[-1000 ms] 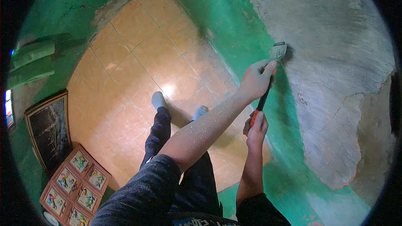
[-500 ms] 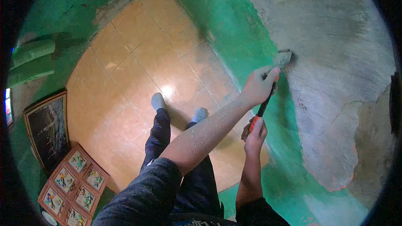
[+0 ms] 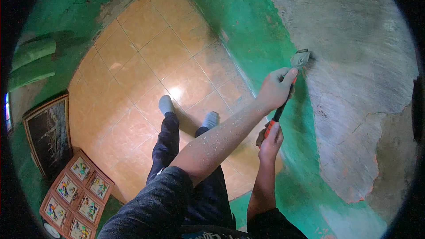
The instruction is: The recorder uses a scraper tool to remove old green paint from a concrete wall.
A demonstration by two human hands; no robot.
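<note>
Both of my hands grip one long-handled scraper [image 3: 278,112] with a black and orange handle. My left hand [image 3: 275,89] is closed round its upper part, just below the head, with the thumb lying along it. My right hand [image 3: 271,142] wraps the orange grip at the lower end. The flat metal scraper blade [image 3: 300,59] is at the wall, where green paint [image 3: 248,35] borders a bare grey patch [image 3: 349,79]. Whether its edge presses on the surface is hard to tell. Pale dust and flakes cover my left forearm [image 3: 217,130].
Tan floor tiles [image 3: 150,66] run up to the wall, with dust along its foot. My feet in grey socks [image 3: 166,105] stand on them. At the left, a framed picture [image 3: 48,135] leans beside a wooden cabinet [image 3: 77,194] with decorated panels.
The scraper blade has shifted very slightly up and to the right against the wall. Both hands keep the same grip, and the view has moved a little.
</note>
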